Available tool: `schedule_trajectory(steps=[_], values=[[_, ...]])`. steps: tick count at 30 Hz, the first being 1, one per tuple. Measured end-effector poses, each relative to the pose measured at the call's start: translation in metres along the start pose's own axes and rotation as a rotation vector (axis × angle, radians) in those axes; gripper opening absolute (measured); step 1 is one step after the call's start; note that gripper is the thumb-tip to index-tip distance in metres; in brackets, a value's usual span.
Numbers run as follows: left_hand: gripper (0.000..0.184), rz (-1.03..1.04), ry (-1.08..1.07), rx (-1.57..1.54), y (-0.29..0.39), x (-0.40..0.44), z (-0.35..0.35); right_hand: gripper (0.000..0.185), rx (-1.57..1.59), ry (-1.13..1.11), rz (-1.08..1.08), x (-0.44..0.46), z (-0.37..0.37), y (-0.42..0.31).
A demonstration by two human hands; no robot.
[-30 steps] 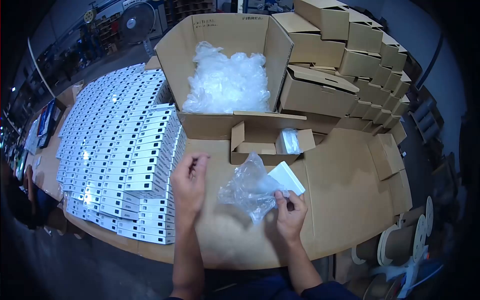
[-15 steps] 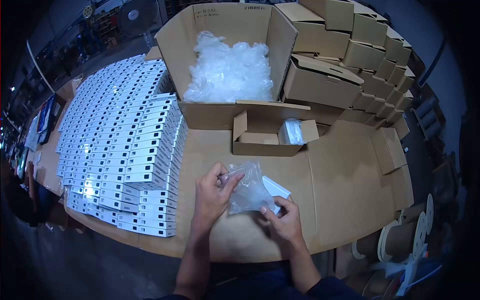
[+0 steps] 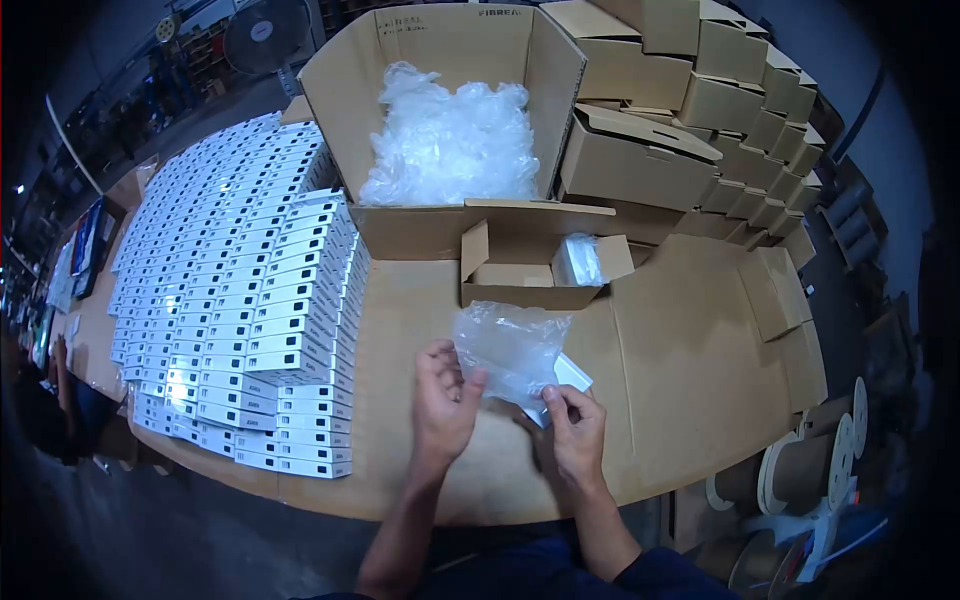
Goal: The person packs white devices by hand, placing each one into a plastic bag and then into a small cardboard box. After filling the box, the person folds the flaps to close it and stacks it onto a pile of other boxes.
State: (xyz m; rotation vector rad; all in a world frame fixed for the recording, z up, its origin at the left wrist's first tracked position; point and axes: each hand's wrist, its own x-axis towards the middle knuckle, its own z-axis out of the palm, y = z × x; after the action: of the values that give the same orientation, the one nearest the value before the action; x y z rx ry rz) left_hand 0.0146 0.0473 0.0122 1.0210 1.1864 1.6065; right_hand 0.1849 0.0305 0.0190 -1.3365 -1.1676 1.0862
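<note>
The bag [image 3: 512, 342] at mid-frame is thin, see-through plastic, wrinkled and glossy; the white piece [image 3: 574, 373] beside it looks smooth. Matt brown cardboard forms the open box [image 3: 530, 297] above, while the stacked white cartons [image 3: 285, 345] at left have a smooth finish with shiny highlights.

My left grip [image 3: 446, 405] stands loose, fingers curled and thumb apart from them; whether a fingertip touches anything, I can't quite tell. My right grip [image 3: 572, 418] pinches between thumb and forefinger. My left forearm [image 3: 407, 530] and right forearm [image 3: 605, 525] slant forward and inward.
</note>
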Motion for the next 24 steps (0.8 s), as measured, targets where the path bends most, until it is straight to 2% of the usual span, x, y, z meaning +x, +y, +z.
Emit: schedule_trajectory(steps=[3, 6, 7, 10, 11, 13, 14, 15, 16, 18, 20, 21, 24], values=[[0.028, -0.180, -0.026, 0.167, -0.018, -0.008, -0.014, 0.024, 0.046, 0.004, 0.036, 0.001, 0.002, 0.004], [0.017, -0.059, 0.049, -0.068, -0.022, -0.004, -0.027, 0.024, 0.138, 0.010, 0.016, -0.002, 0.000, 0.017], [0.019, -0.058, -0.027, -0.149, -0.020, 0.001, -0.036, 0.024, 0.179, 0.007, -0.008, -0.002, 0.000, 0.020], [0.031, -0.124, -0.323, -0.020, 0.011, 0.006, -0.036, 0.023, -0.011, -0.103, -0.085, -0.004, -0.006, 0.021], [0.043, -0.259, -0.385, 0.056, 0.018, 0.008, -0.037, 0.021, 0.028, -0.114, -0.108, -0.005, -0.003, 0.016], [0.039, -0.259, -0.329, 0.126, 0.025, 0.003, -0.028, 0.020, 0.100, -0.131, -0.152, -0.006, 0.001, 0.003], [0.037, -0.258, -0.303, 0.158, 0.025, 0.001, -0.023, 0.021, 0.080, -0.115, -0.241, 0.001, -0.007, 0.018], [0.028, -0.152, -0.304, 0.173, 0.024, 0.000, -0.023, 0.022, 0.050, -0.081, -0.203, 0.009, -0.017, 0.019], [0.026, -0.120, -0.319, 0.221, 0.022, -0.002, -0.024, 0.023, 0.018, -0.047, -0.159, 0.017, -0.028, 0.019], [0.024, -0.056, -0.351, 0.318, 0.018, -0.005, -0.028, 0.030, 0.146, 0.028, -0.259, 0.030, -0.049, 0.022], [0.023, -0.068, -0.353, 0.313, 0.016, -0.008, -0.027, 0.041, 0.153, 0.104, -0.498, 0.033, -0.045, -0.026], [0.022, -0.077, -0.354, 0.310, 0.015, -0.010, -0.027, 0.054, 0.230, 0.086, -0.569, 0.037, -0.046, -0.031], [0.023, 0.034, -0.376, 0.419, 0.014, -0.011, -0.027, 0.060, 0.133, -0.199, -0.798, 0.048, -0.053, -0.059]])
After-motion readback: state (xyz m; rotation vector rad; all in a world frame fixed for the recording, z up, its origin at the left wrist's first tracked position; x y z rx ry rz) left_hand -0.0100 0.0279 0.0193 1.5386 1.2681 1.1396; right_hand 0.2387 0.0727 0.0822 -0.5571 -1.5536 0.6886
